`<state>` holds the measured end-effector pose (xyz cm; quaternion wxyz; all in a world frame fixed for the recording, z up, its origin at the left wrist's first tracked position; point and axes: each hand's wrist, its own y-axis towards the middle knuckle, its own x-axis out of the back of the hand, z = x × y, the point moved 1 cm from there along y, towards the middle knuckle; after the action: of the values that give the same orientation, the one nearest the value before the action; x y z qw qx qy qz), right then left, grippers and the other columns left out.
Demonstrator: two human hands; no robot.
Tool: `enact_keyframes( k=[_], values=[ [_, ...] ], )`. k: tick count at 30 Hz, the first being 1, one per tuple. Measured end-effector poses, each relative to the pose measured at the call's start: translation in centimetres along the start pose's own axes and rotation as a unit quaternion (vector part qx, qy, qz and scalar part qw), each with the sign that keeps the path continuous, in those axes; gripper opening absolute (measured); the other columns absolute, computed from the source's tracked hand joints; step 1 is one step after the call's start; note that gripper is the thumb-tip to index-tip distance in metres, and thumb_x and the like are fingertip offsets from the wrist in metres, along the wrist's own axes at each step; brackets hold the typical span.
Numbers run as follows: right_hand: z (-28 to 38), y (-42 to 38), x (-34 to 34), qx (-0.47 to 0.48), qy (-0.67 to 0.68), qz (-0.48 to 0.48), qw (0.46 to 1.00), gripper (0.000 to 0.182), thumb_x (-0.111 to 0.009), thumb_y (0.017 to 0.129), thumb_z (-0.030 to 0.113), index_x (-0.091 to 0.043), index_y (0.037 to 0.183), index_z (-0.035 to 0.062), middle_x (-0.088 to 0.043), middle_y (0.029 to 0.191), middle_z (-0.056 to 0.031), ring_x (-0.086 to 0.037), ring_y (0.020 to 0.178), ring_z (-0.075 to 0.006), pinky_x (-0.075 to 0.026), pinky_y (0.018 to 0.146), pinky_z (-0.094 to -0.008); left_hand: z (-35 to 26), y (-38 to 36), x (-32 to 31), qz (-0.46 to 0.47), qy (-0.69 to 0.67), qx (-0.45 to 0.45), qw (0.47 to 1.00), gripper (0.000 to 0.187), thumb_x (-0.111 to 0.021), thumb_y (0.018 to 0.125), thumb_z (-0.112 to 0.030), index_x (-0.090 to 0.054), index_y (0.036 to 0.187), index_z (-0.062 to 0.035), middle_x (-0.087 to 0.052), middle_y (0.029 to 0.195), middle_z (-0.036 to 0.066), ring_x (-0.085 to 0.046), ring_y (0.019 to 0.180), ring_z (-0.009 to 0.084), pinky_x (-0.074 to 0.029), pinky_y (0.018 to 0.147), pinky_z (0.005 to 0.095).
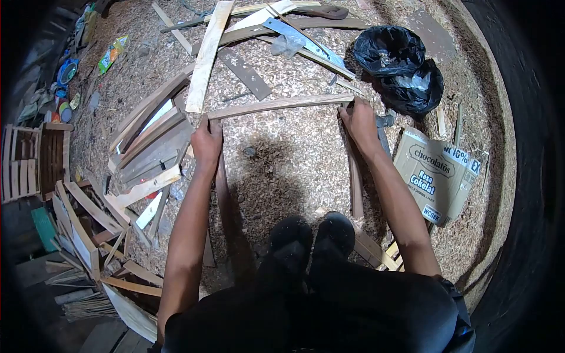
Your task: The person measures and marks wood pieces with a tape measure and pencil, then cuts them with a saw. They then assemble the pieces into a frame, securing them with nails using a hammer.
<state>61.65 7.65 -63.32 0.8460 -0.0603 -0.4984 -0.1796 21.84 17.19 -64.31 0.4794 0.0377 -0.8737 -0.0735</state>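
Observation:
A three-sided wooden frame, with a long crosspiece (282,104) and two side pieces, stands or lies over the shavings in front of my feet. My left hand (206,144) grips its left corner, thumb up against the crosspiece's end. At the opposite corner my right hand (360,123) is closed around the joint. The left side piece (222,185) and right side piece (356,188) run back toward me. Beside my right hand lies a hammer (385,120), partly hidden by the forearm. A pale board (209,59) ends close to my left hand.
Wood shavings cover the floor. Black plastic bags (389,50) and a flattened cardboard box (438,173) lie to the right. A handsaw (303,41) rests among slats at the top. Stacked wood pieces (153,135) and small slatted wooden items (38,159) are at the left.

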Motion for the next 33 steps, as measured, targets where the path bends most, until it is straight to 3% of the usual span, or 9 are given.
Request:
enact_keyframes(
  k=[4,7,13,19,28,33],
  values=[
    [0.1,-0.1,0.2,0.005,-0.009,-0.004,1.000,0.035,-0.076,0.085,0.018,-0.061,0.098,-0.0101,-0.063,0.100,-0.0308,-0.065,0.092,-0.0481,-0.055,0.081,-0.0516,-0.6,0.0,0.4,0.013,0.004,0.028,1.000,0.053,-0.070,0.085,-0.027,-0.064,0.127,0.0036,-0.067,0.090,0.034,-0.069,0.087,0.0464,-0.055,0.078,0.0494],
    [0.2,-0.1,0.2,0.002,-0.010,0.000,1.000,0.035,-0.076,0.085,0.018,-0.061,0.098,-0.0102,-0.063,0.100,-0.0310,-0.065,0.091,-0.0483,-0.054,0.081,-0.0519,0.0,0.1,0.0,0.009,0.008,0.019,1.000,0.056,-0.072,0.086,-0.029,-0.062,0.130,0.0040,-0.069,0.085,0.031,-0.073,0.080,0.0392,-0.055,0.073,0.0429],
    [0.4,-0.1,0.5,0.000,-0.009,0.002,1.000,0.035,-0.076,0.085,0.018,-0.061,0.098,-0.0109,-0.064,0.099,-0.0318,-0.065,0.091,-0.0486,-0.054,0.082,-0.0521,0.9,-0.1,-0.5,-0.015,-0.001,-0.005,1.000,0.051,-0.072,0.086,-0.024,-0.063,0.128,0.0036,-0.070,0.087,0.029,-0.074,0.082,0.0366,-0.055,0.071,0.0421],
    [1.0,-0.2,1.0,-0.009,-0.009,0.012,1.000,0.034,-0.075,0.085,0.019,-0.062,0.096,-0.0108,-0.065,0.097,-0.0321,-0.065,0.092,-0.0472,-0.054,0.083,-0.0518,0.8,-0.2,-0.2,-0.011,-0.006,0.013,1.000,0.044,-0.072,0.086,-0.023,-0.067,0.121,0.0033,-0.071,0.087,0.028,-0.074,0.081,0.0365,-0.055,0.070,0.0418],
    [1.1,-0.2,1.0,-0.013,-0.019,0.015,1.000,0.034,-0.074,0.086,0.019,-0.062,0.098,-0.0107,-0.066,0.097,-0.0316,-0.065,0.093,-0.0469,-0.054,0.084,-0.0515,0.7,-0.1,0.0,-0.008,0.001,0.016,1.000,0.050,-0.076,0.084,-0.027,-0.067,0.122,0.0030,-0.071,0.088,0.029,-0.073,0.080,0.0380,-0.055,0.070,0.0428],
    [1.0,-0.2,1.1,-0.007,-0.012,0.019,1.000,0.035,-0.074,0.086,0.018,-0.062,0.099,-0.0110,-0.065,0.098,-0.0322,-0.065,0.094,-0.0475,-0.053,0.085,-0.0520,0.5,-0.2,0.1,0.005,-0.013,0.025,1.000,0.052,-0.077,0.083,-0.025,-0.065,0.125,0.0036,-0.071,0.097,0.030,-0.073,0.089,0.0387,-0.056,0.079,0.0418]
  ],
)
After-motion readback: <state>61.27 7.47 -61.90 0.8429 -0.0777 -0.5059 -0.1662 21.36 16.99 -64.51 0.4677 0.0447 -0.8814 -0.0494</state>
